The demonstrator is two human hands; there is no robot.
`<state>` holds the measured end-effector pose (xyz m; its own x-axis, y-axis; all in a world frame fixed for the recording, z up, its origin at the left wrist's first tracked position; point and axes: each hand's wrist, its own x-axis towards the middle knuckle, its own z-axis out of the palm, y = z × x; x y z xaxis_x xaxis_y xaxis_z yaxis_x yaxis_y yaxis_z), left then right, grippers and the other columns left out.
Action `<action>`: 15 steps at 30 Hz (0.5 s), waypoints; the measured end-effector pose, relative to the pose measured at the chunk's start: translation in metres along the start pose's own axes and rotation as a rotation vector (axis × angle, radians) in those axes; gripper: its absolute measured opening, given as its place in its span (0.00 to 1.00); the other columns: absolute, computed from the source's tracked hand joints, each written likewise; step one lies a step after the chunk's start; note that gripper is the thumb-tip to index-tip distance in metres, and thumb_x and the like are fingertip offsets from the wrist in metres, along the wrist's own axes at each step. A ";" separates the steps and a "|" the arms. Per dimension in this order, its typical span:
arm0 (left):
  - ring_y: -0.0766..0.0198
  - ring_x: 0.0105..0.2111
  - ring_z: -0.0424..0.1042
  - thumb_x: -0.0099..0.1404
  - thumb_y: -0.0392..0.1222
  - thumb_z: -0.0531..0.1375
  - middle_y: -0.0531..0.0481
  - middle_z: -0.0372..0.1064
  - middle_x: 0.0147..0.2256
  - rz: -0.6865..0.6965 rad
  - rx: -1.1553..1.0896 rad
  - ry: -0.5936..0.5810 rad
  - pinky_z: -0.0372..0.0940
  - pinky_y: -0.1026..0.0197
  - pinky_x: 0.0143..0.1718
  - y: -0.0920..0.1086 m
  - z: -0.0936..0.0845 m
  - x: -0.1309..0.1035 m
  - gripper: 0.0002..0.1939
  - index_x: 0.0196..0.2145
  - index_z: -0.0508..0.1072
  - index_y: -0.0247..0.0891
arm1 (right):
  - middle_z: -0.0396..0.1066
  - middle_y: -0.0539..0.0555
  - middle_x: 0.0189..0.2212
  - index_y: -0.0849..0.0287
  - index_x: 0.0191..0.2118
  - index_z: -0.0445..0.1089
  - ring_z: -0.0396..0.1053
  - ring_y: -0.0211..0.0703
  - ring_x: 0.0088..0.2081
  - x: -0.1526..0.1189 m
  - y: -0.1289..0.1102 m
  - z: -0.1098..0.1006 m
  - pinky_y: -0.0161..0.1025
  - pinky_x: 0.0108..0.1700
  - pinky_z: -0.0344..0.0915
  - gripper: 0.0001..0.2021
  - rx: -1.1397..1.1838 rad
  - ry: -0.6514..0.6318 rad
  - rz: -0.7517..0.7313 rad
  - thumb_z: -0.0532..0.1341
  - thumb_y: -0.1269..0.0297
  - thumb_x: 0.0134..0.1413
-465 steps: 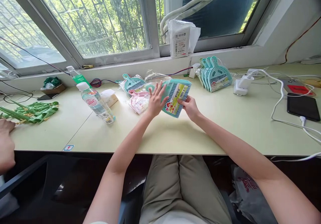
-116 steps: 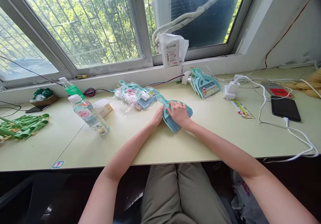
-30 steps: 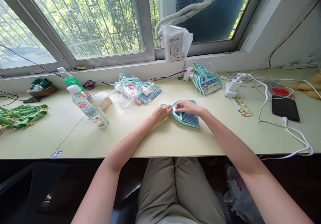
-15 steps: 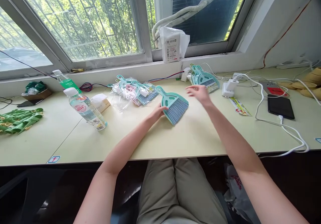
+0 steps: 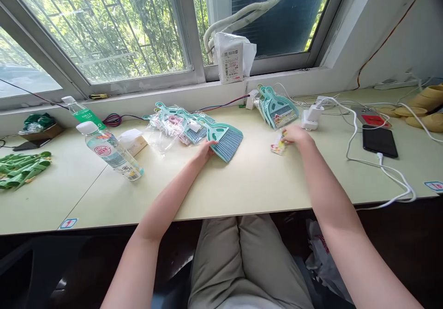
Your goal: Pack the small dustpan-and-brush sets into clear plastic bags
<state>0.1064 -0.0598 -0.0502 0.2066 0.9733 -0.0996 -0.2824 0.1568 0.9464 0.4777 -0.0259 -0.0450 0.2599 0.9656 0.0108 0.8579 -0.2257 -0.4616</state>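
Observation:
My left hand is closed on a small teal hand broom with grey-blue bristles, its handle pointing to the back left. In my right hand is a colourful printed card, gripped at its upper end and held low over the table. Behind that hand lies a stack of teal brush-and-dustpan sets in clear wrapping. More wrapped teal sets lie in a heap just behind my left hand, partly overlapped by the broom's handle.
Two plastic bottles stand on the left, the nearer bottle beside a tissue pack. Green folded strips lie at far left. On the right are a white plug adapter, a black phone and white cables.
My right hand has picked up the printed card from the table beside the adapter and brought it left. My left hand still holds the broom. The view has shifted slightly.

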 end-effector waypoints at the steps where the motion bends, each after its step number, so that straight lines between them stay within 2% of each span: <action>1: 0.66 0.34 0.73 0.52 0.34 0.63 0.52 0.72 0.37 0.002 0.000 0.005 0.71 0.63 0.38 0.000 0.000 0.000 0.22 0.46 0.69 0.41 | 0.75 0.64 0.38 0.64 0.38 0.77 0.73 0.55 0.44 0.000 -0.007 0.005 0.45 0.46 0.68 0.17 -0.025 -0.069 -0.011 0.74 0.65 0.39; 3: 0.66 0.35 0.73 0.52 0.34 0.63 0.52 0.72 0.38 0.004 -0.003 0.000 0.71 0.61 0.40 -0.001 -0.001 0.001 0.23 0.48 0.69 0.41 | 0.72 0.64 0.47 0.61 0.44 0.76 0.69 0.57 0.51 -0.001 -0.016 0.011 0.46 0.50 0.66 0.24 -0.136 -0.109 -0.028 0.74 0.57 0.39; 6: 0.63 0.38 0.73 0.53 0.34 0.63 0.51 0.73 0.39 0.001 0.001 -0.020 0.71 0.58 0.44 0.000 0.000 0.001 0.24 0.49 0.69 0.41 | 0.65 0.66 0.56 0.58 0.48 0.74 0.60 0.63 0.59 -0.002 -0.018 0.015 0.50 0.54 0.63 0.30 -0.222 -0.013 -0.080 0.73 0.50 0.39; 8: 0.63 0.39 0.74 0.52 0.34 0.62 0.50 0.73 0.41 0.000 0.009 -0.015 0.71 0.57 0.45 0.001 0.002 0.001 0.24 0.49 0.70 0.41 | 0.68 0.65 0.51 0.60 0.44 0.74 0.62 0.62 0.57 -0.002 -0.016 0.013 0.48 0.52 0.64 0.26 -0.203 -0.019 -0.096 0.73 0.52 0.39; 10: 0.62 0.41 0.74 0.52 0.34 0.62 0.50 0.73 0.42 -0.006 0.018 -0.006 0.72 0.57 0.45 0.003 0.003 -0.001 0.24 0.49 0.70 0.41 | 0.72 0.61 0.41 0.61 0.36 0.74 0.67 0.58 0.50 -0.004 -0.018 0.008 0.43 0.47 0.64 0.19 -0.125 -0.086 -0.097 0.73 0.55 0.38; 12: 0.60 0.43 0.74 0.53 0.35 0.63 0.49 0.74 0.44 -0.007 0.035 -0.004 0.72 0.56 0.46 0.004 0.004 -0.002 0.24 0.49 0.70 0.41 | 0.72 0.56 0.33 0.60 0.31 0.71 0.69 0.51 0.41 -0.013 -0.028 0.003 0.40 0.40 0.63 0.17 0.051 -0.218 -0.145 0.72 0.56 0.38; 15: 0.57 0.46 0.74 0.53 0.39 0.65 0.47 0.74 0.47 0.007 0.082 -0.057 0.72 0.53 0.48 0.006 0.005 -0.005 0.26 0.51 0.70 0.40 | 0.72 0.53 0.32 0.58 0.34 0.69 0.68 0.43 0.35 -0.036 -0.060 0.005 0.36 0.35 0.62 0.20 0.422 -0.477 -0.385 0.69 0.48 0.43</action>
<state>0.1079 -0.0646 -0.0426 0.2583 0.9629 -0.0779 -0.2071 0.1339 0.9691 0.4145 -0.0468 -0.0219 -0.3278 0.9393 -0.1018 0.5814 0.1156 -0.8054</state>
